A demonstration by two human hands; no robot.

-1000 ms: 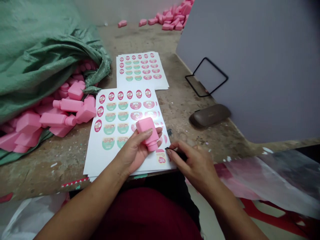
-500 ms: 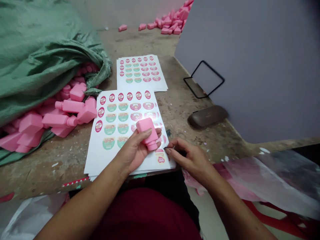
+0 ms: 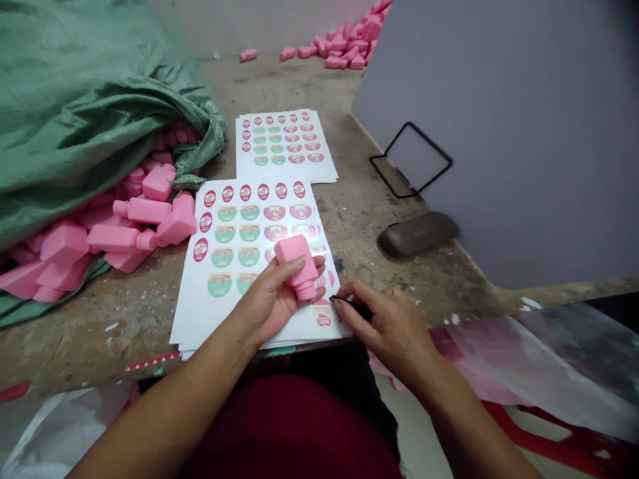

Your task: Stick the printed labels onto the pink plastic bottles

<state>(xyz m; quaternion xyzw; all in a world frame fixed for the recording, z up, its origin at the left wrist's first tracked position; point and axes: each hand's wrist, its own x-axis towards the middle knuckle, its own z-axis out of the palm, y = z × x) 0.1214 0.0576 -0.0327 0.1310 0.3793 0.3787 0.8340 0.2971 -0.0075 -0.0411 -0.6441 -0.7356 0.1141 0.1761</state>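
1. Spanning the whole scene: one worn worktable [image 3: 349, 206]; clock directions read from the held bottle, twelve pointing away from the seated person.
2. Grey panel [image 3: 514, 133], at two o'clock.
3. Green sack [image 3: 74, 86], ten o'clock, mouth open.
4. Pink bottles [image 3: 120, 236], many, spilling from that mouth at nine o'clock.
5. Far heap of pink bottles [image 3: 349, 43], between twelve and one, against the wall.
6. Near label sheets [image 3: 200, 319], stacked, beneath the left hand and reaching out toward nine.
7. Far label sheets [image 3: 299, 171], twelve o'clock.
8. Black wire stand [image 3: 430, 142], two o'clock.
9. Left hand [image 3: 272, 299], seven o'clock, thumb and fingers closed around one bottle.
10. Right hand [image 3: 387, 319], four o'clock, fingertips pinching a slim dark tool.
11. Brown case [image 3: 418, 234], just short of three.
12. Held pink bottle [image 3: 297, 259], dial centre, above the near sheets, neck tilted toward five.
13. Printed label [image 3: 323, 318], five o'clock, near the sheets' edge.
14. Slim dark tool [image 3: 360, 309], four o'clock; whether its tip touches paper, I cannot tell.
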